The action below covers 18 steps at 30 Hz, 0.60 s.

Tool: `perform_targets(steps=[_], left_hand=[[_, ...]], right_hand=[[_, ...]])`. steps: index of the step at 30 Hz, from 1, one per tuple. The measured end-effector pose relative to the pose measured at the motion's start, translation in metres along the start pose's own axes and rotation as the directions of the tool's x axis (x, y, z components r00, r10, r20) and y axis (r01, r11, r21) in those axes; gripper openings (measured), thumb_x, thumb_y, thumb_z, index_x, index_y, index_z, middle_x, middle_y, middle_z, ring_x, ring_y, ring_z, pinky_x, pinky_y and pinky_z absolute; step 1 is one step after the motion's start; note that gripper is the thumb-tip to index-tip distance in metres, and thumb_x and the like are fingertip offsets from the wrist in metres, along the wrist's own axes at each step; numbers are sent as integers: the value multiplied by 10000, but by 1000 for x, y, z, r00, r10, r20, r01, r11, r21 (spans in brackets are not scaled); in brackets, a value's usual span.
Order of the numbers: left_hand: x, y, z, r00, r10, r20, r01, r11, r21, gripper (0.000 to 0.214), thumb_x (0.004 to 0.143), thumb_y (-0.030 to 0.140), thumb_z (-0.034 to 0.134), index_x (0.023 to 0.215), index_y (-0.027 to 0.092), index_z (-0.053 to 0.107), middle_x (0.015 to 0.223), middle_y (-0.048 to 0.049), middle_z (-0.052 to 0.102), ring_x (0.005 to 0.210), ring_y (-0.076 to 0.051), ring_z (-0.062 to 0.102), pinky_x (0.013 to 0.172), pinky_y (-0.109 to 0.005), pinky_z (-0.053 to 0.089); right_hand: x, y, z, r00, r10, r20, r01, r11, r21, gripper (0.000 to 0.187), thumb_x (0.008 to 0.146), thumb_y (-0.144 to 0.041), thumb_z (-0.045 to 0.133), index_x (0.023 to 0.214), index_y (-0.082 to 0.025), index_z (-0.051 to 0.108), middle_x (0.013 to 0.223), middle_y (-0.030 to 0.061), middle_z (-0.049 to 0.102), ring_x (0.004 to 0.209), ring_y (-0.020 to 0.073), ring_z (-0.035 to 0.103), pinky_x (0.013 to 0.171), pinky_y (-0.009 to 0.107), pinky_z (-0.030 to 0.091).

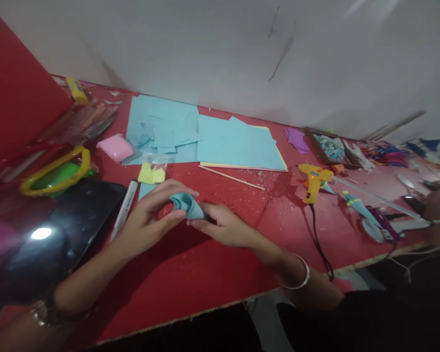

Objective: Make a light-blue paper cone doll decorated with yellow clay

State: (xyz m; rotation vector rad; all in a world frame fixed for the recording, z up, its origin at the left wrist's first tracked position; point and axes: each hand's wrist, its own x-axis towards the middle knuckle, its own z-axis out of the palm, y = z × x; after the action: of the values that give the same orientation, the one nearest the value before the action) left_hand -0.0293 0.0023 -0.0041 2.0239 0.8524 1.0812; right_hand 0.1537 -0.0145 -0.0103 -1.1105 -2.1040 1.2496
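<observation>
Red-topped bench [212, 276], near edge closest to camera. Flat pale blue paper sheets [238, 142] along far edge, not rolled. Bare left hand [148, 217] and bare right hand [225, 226], between sheets and near edge, both grips closed. Yellow plastic glue gun [313, 183], orange light on, toward right end, untouched. Pale blue rolled-paper cone [194, 209] held at mouth by left, narrow end by right. Rolling looks mostly done; layers loose at mouth, can't tell if seam's fixed.
</observation>
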Motion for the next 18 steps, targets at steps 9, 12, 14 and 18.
perform_targets(steps=[9, 12, 14, 18], left_hand=[[1, 3, 11, 988, -130, -83, 133, 990, 39, 176, 782, 305, 581, 933, 217, 595, 893, -24, 582, 832, -161, 558, 698, -279, 477], [0, 3, 13, 990, -132, -52, 132, 991, 4, 223, 768, 323, 595, 966, 221, 591, 883, -26, 565, 799, -156, 561, 653, -264, 489], [0, 3, 14, 988, -144, -53, 144, 990, -12, 250, 781, 314, 574, 1013, 220, 571, 893, -31, 560, 784, -150, 563, 653, -264, 492], [-3, 2, 15, 976, -162, -147, 154, 986, -63, 267, 781, 237, 564, 1039, 229, 495, 866, -2, 538, 733, -124, 555, 661, -259, 498]], right_hand=[[-2, 0, 13, 944, -120, -308, 115, 993, -35, 436, 818, -321, 525, 1200, -168, 379, 1199, 103, 522, 1084, 184, 513, 921, 354, 435], [-3, -5, 13, 958, -71, -278, 87, 995, 46, 362, 861, -312, 464, 1186, -171, 389, 1156, 96, 553, 1030, 177, 546, 894, 351, 456], [-3, -7, 13, 962, -25, -270, 53, 994, 95, 334, 872, -319, 443, 1169, -172, 403, 1133, 91, 569, 1005, 178, 558, 875, 354, 465], [-4, -6, 14, 969, 22, -245, 22, 984, 177, 303, 856, -332, 457, 1114, -175, 434, 1070, 67, 582, 945, 164, 566, 829, 338, 478]])
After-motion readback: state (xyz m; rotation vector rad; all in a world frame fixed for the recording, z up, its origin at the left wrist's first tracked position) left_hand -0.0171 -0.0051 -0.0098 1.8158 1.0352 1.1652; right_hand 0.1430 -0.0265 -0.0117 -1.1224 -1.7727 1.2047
